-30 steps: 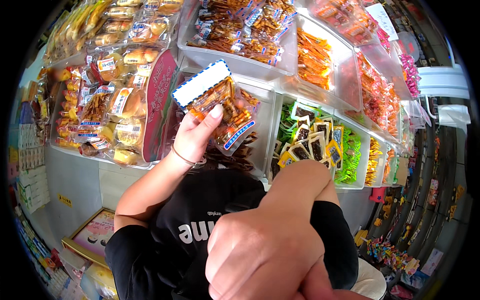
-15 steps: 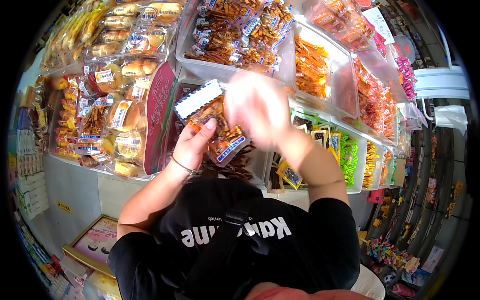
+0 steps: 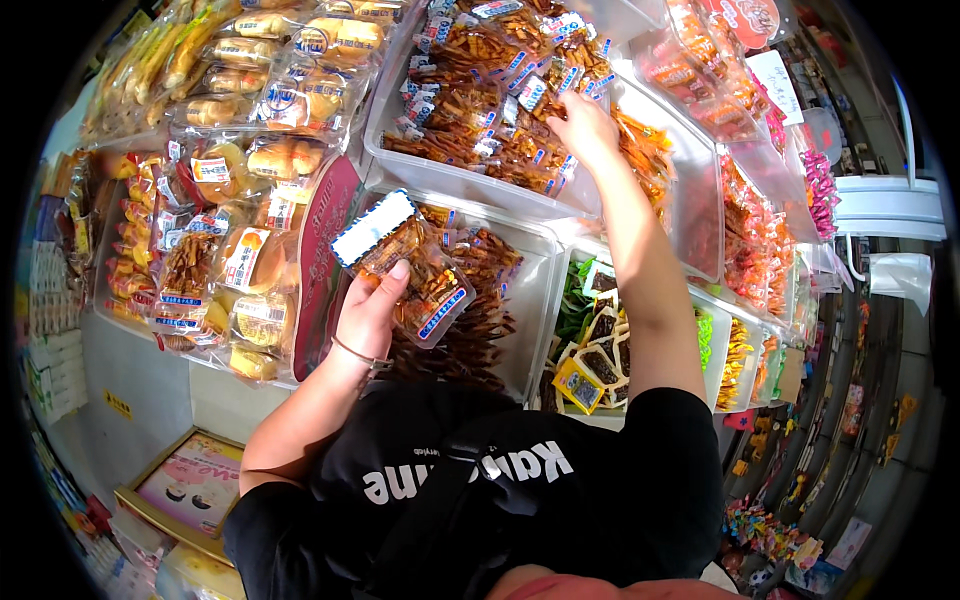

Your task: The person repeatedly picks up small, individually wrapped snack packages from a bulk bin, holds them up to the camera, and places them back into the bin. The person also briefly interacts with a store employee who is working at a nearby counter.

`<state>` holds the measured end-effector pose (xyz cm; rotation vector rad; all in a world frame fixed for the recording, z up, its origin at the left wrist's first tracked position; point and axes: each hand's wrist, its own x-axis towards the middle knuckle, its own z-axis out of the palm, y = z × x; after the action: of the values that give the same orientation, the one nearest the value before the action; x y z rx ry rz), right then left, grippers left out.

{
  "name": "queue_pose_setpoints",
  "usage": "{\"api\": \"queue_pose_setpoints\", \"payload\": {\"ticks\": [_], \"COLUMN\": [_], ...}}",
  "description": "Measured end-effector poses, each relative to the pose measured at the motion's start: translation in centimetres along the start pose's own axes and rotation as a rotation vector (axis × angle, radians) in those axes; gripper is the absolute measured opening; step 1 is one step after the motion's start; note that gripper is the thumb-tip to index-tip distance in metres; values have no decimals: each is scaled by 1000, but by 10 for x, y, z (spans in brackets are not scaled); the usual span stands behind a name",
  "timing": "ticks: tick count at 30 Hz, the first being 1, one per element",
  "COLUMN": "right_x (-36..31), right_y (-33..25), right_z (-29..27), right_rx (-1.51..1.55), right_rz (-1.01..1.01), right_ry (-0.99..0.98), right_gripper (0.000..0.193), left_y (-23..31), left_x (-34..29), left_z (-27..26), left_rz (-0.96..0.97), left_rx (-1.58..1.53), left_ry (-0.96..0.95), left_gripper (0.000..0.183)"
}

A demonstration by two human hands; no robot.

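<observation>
My left hand (image 3: 368, 318) is closed round a clear packet of brown snack strips (image 3: 408, 268), its thumb across the front. The packet has a white label with a blue striped edge and is tilted above a near bin (image 3: 525, 335) of similar snacks. My right arm reaches across to a larger far bin (image 3: 480, 185) heaped with the same kind of packets. There my right hand (image 3: 588, 130) pinches the edge of a snack packet (image 3: 538, 95) on top of the pile; some of its fingertips are hidden.
At the left, packaged bread (image 3: 240, 255) fills a display beside a dark pink board (image 3: 325, 225). Under my right forearm sits a bin with yellow packets (image 3: 580, 385). More bins hold orange sticks (image 3: 640, 150) and red-orange packets (image 3: 750, 230). Shelving lines the far right.
My right hand, blurred beside the held packet before, has moved away to the far bin's pile. My left hand keeps its packet, now slightly lower and further left in view.
</observation>
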<state>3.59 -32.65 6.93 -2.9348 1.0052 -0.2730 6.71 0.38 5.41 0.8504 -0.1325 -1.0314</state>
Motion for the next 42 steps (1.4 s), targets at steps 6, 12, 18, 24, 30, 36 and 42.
{"api": "queue_pose_setpoints", "payload": {"ticks": [6,12,18,24,30,36,42], "right_x": [-79,-163,-193,-205,-212,-230,-240], "right_y": [16,-43,-86,-95,-99,-140,-133], "right_z": [-32,-44,-60,-67,-59,-53,-37], "right_rx": [1320,2800,2894,2859,1108,706,837], "right_rz": [102,-190,-340,-390,62,-297,-378], "right_ry": [39,-941,-995,-1068,433,258,-179], "right_gripper": [27,26,19,21,22,24,62], "left_y": [-8,-9,-12,-9,-9,-26,-39], "left_x": [-2,-19,-40,-55,-55,-49,-57], "left_z": [7,28,34,36,25,12,4], "left_rz": [41,-12,11,95,200,74,159], "left_rx": [32,76,162,222,285,484,437], "left_ry": [-62,-230,-251,-337,-256,-242,-307], "left_gripper": [36,36,36,35,38,62,70]}}
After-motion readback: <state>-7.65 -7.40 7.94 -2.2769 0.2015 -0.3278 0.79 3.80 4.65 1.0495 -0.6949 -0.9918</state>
